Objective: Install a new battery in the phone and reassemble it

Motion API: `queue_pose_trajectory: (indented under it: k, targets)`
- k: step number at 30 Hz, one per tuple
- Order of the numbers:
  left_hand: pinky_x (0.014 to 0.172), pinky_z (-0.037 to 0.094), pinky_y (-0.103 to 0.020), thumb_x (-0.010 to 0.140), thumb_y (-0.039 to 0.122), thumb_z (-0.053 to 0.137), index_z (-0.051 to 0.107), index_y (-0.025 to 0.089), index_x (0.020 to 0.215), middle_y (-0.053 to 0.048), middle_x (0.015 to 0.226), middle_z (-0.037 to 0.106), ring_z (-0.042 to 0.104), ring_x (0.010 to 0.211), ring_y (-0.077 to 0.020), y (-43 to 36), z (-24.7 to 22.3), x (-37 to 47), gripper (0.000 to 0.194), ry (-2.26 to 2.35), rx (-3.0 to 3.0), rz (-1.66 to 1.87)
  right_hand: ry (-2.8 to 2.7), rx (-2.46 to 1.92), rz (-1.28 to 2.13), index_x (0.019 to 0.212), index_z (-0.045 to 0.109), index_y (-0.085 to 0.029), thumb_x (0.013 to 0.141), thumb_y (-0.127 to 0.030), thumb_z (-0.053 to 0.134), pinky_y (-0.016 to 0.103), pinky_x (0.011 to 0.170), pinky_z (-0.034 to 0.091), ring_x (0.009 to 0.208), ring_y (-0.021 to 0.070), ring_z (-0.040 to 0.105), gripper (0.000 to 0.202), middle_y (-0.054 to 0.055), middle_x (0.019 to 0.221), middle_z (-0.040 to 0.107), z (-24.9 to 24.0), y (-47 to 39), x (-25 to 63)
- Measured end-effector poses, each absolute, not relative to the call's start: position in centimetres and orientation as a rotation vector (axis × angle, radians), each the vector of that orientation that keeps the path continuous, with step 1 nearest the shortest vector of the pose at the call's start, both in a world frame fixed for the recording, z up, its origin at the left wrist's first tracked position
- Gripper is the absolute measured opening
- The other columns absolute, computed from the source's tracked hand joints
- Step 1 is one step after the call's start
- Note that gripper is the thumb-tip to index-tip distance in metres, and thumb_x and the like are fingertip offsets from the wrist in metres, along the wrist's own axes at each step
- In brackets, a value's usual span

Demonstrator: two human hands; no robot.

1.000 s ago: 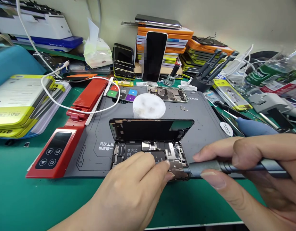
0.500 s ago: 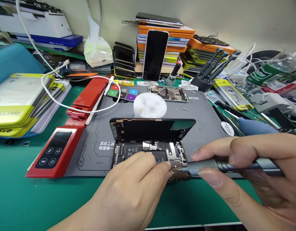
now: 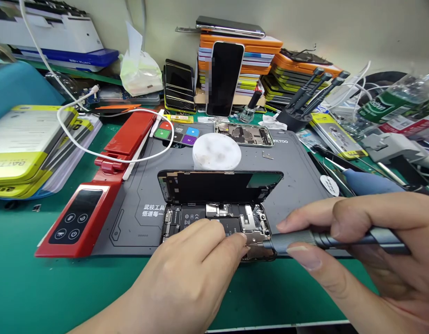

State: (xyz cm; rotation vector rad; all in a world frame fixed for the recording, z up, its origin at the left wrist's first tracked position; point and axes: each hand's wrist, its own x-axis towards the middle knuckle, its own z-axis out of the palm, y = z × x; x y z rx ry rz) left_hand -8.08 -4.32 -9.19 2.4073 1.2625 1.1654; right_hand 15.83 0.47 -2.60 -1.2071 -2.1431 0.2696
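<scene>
An opened phone [image 3: 231, 225] lies on the mat, its battery, metal plates and boards exposed. Its screen [image 3: 221, 188] is tilted up along the far edge, leaning near a round white block [image 3: 217, 152]. My right hand [image 3: 354, 241] grips a dark grey screwdriver [image 3: 294, 241] held nearly level, its tip at a metal plate on the phone's right end. Over the phone's near side rests my left hand [image 3: 193, 264], fingers curled and pressed together close to the screwdriver's tip. What those fingertips hold, if anything, is hidden.
A grey work mat [image 3: 131, 222] covers the green table. At left lie a red device [image 3: 84, 218] and battery boxes [image 3: 22, 144]. Behind stand an upright phone [image 3: 224, 79], a phone housing [image 3: 244, 134] and a screwdriver holder [image 3: 294, 119]. A blue-handled tool [image 3: 371, 182] lies right.
</scene>
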Motion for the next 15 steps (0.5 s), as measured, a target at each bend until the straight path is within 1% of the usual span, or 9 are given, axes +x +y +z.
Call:
queue_pose_trajectory:
  k: [3,6,11,15]
  targets:
    - [0.063,0.064,-0.034,0.108,0.004,0.062,0.079,0.007,0.123,-0.006,0.087,0.075,0.068,0.070,-0.0200,-4.31,-9.23,-8.19,0.022,1.248,2.407,1.166,-2.153,-1.210,0.257,0.103,0.055,-0.033,0.098,-0.034,0.081,0.024,0.077,0.070,0.093,0.0195,0.082,0.027,-0.001,0.101,0.076,-2.58,0.48,15.82]
    - [0.063,0.064,-0.033,0.109,0.005,0.063,0.078,0.007,0.123,-0.006,0.087,0.075,0.067,0.070,-0.0196,-4.31,-9.15,-8.30,0.021,1.244,2.408,1.170,-2.176,-1.212,0.241,0.104,0.054,-0.032,0.099,-0.032,0.080,0.022,0.077,0.069,0.092,0.0175,0.083,0.027,-0.003,0.101,0.076,-2.54,0.41,15.88]
    - [0.066,0.065,-0.033,0.112,0.008,0.061,0.079,0.007,0.121,-0.007,0.088,0.076,0.069,0.072,-0.0196,-4.50,-8.94,-8.18,0.020,1.242,2.410,1.166,-2.142,-1.211,0.276,0.103,0.056,-0.032,0.096,-0.031,0.084,0.027,0.077,0.070,0.092,0.0203,0.082,0.029,-0.002,0.102,0.077,-2.80,0.27,15.78]
    - [0.064,0.064,-0.032,0.110,0.007,0.062,0.079,0.007,0.124,-0.006,0.087,0.075,0.068,0.071,-0.0194,-4.56,-8.90,-8.07,0.021,1.249,2.396,1.175,-2.132,-1.209,0.282,0.103,0.055,-0.032,0.099,-0.034,0.082,0.027,0.078,0.070,0.093,0.0199,0.081,0.028,-0.001,0.103,0.077,-2.91,0.34,15.78]
